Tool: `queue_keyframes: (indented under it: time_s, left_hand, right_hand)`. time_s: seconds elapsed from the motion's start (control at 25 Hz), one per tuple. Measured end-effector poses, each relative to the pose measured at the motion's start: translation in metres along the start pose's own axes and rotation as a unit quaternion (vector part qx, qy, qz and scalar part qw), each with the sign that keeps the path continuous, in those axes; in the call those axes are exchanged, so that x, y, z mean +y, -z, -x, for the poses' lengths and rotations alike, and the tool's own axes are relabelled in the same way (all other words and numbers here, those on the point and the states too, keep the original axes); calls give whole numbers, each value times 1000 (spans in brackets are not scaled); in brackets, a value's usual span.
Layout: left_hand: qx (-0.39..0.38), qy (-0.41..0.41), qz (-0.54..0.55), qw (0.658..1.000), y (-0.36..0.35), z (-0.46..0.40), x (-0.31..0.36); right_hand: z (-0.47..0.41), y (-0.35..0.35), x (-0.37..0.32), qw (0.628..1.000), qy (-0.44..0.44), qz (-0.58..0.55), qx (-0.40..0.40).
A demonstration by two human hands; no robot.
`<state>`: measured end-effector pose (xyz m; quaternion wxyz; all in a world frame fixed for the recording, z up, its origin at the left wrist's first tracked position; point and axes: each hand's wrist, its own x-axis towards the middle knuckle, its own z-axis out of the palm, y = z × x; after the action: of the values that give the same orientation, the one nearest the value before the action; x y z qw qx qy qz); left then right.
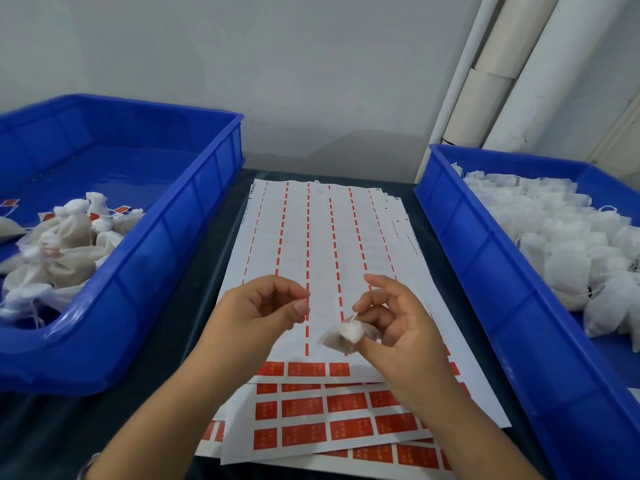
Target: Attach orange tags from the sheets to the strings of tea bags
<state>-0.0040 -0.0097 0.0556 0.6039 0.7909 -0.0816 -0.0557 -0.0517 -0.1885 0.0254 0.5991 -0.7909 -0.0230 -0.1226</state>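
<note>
Two bare hands meet above a stack of tag sheets point(322, 237), the landmark here. The left hand point(263, 310) pinches the free end of a thin white string point(320, 311) between thumb and forefinger, its other fingers curled in. The right hand point(391, 327) holds a small tea bag point(346, 336) at its gathered white neck between thumb and fingertips, forefinger raised. The string runs roughly level from the left pinch rightward to the bag, its long axis crossing the sheets from side to side, and seems taut, though it is thin and hard to follow. Neither hand holds a tag. The unpeeled orange tags point(306, 369) lie toward the viewer from both hands on the top sheet, the left hand probably the freer to reach them. Left of the sheets, a blue tray point(180, 216) holds a small heap of tea bags, some showing orange tags. Right of the sheets, a second blue tray point(485, 258) is piled with white tea bags with no tags visible
</note>
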Motion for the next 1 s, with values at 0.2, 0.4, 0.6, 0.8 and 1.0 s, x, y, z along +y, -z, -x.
queue_keyframes:
  time_s: [0.2, 0.4, 0.6, 0.8, 1.0]
  left_hand:
    - [-84, -41, -51, 994, -3, 5, 6]
    - [-87, -119, -124, 981, -16, 10, 16]
    - [-53, -126, -151, 979, -25, 10, 9]
    - [26, -64, -111, 991, -19, -1, 5]
    - [42, 38, 15, 998, -11, -12, -7]
  right_hand:
    - [2, -3, -4, 998, 53, 19, 17]
    - [3, -4, -7, 997, 72, 36, 6]
    - [5, -4, -3, 997, 55, 45, 4]
    - [9, -3, 1, 999, 15, 49, 4]
    - [7, 0, 7, 999, -20, 41, -5]
